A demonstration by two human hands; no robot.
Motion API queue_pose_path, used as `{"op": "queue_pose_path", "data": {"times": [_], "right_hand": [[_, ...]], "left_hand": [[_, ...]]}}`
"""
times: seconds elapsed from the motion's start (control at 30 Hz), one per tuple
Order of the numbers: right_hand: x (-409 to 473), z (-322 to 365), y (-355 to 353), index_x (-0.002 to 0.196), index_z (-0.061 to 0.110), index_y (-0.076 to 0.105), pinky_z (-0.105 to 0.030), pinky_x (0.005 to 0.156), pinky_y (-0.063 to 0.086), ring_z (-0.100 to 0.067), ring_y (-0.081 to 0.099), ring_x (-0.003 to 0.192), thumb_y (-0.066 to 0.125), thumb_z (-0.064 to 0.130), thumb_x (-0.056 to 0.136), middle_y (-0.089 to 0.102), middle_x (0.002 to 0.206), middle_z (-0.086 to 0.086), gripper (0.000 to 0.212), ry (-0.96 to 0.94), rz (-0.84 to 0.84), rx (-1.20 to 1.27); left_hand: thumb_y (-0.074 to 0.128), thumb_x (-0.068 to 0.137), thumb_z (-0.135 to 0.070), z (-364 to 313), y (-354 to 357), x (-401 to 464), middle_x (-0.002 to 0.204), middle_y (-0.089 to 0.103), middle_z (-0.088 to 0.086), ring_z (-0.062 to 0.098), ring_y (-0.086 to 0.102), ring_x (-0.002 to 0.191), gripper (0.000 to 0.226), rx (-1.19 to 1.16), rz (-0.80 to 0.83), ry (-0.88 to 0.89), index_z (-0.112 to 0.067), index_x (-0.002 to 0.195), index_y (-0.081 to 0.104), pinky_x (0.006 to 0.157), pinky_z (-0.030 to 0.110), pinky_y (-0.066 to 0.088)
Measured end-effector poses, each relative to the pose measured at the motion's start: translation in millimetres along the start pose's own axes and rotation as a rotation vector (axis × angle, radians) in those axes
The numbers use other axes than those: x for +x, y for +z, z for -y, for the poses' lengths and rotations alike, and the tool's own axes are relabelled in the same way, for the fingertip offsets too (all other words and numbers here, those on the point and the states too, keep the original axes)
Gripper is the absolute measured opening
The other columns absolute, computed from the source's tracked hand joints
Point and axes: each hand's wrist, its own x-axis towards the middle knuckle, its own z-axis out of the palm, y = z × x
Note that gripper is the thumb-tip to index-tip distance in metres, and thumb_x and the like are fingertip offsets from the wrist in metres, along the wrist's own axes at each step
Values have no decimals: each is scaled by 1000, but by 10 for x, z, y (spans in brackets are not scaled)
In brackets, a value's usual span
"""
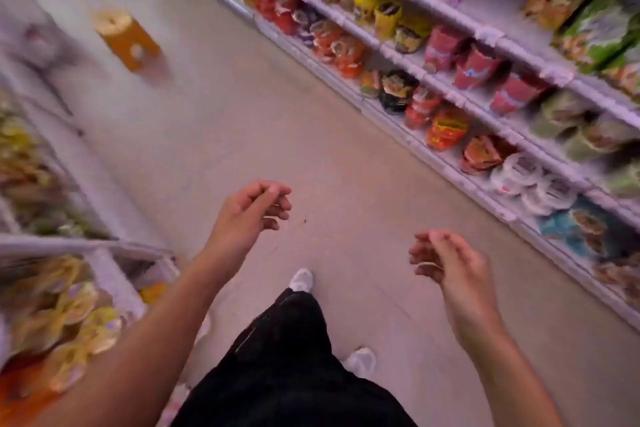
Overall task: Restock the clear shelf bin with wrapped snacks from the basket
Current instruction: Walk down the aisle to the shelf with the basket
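The left hand [251, 210] is hanging in the air over the floor [242, 121] with its fingers loosely curled. It is holding nothing and touching nothing. The right hand [446, 258] is doing the same, a little lower, with soft bent fingers and nothing in them. The two hands are well apart.

Below the hands, black trousers [291, 367] and two white shoes [301, 279] are showing.

To the left of the left hand, a clear bin [114, 274] is sitting with yellow wrapped snacks [76, 319] in it. Blur is making its edges hard to see, and the arm is hiding part of it. No basket is plain to see. Far ahead of the left hand, an orange box [126, 38] is standing on the floor, too blurry to tell what it is.

To the right of the right hand, long shelves [460, 104] are holding bags and cups of food. The picture edge is cutting them off.
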Motion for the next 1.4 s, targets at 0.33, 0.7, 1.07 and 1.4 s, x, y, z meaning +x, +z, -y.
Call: {"op": "queue_pose_path", "data": {"times": [0.33, 0.7, 1.07, 1.4], "right_hand": [[1316, 644, 3018, 87, 19, 74, -29, 63, 54, -20, 68, 73, 53, 23, 100, 72, 81, -9, 25, -149, 621, -349], [2737, 1054, 4682, 92, 20, 74, -34, 67, 53, -23, 69, 78, 54, 31, 99, 72, 84, -9, 24, -97, 647, -421], [4235, 1901, 7247, 86, 19, 75, -27, 62, 54, -20, 67, 72, 53, 26, 100, 72, 80, -8, 27, -73, 798, -395], [4638, 2208, 10368, 89, 14, 72, -26, 61, 52, -18, 66, 71, 53, 21, 100, 72, 79, -7, 23, -153, 1086, -504]], "left_hand": [[50, 103, -19, -17, -2245, 369, 81, 69, 1, 13, 62, 72, 29, -252, -601, -15, -23, 89, 75, 61, 20, 47], [59, 89, -36, -828, -3380, 2174, 82, 70, 2, 15, 62, 74, 19, -263, -538, 14, -26, 89, 76, 60, 21, 47], [61, 87, -39, -1757, -4881, 3865, 84, 71, 3, 14, 65, 75, 19, -255, -682, 0, -27, 91, 76, 61, 21, 50], [52, 101, -16, -1846, -6957, 4614, 82, 70, 5, 18, 62, 75, 21, -385, -983, -10, -15, 94, 71, 63, 26, 48]]}}
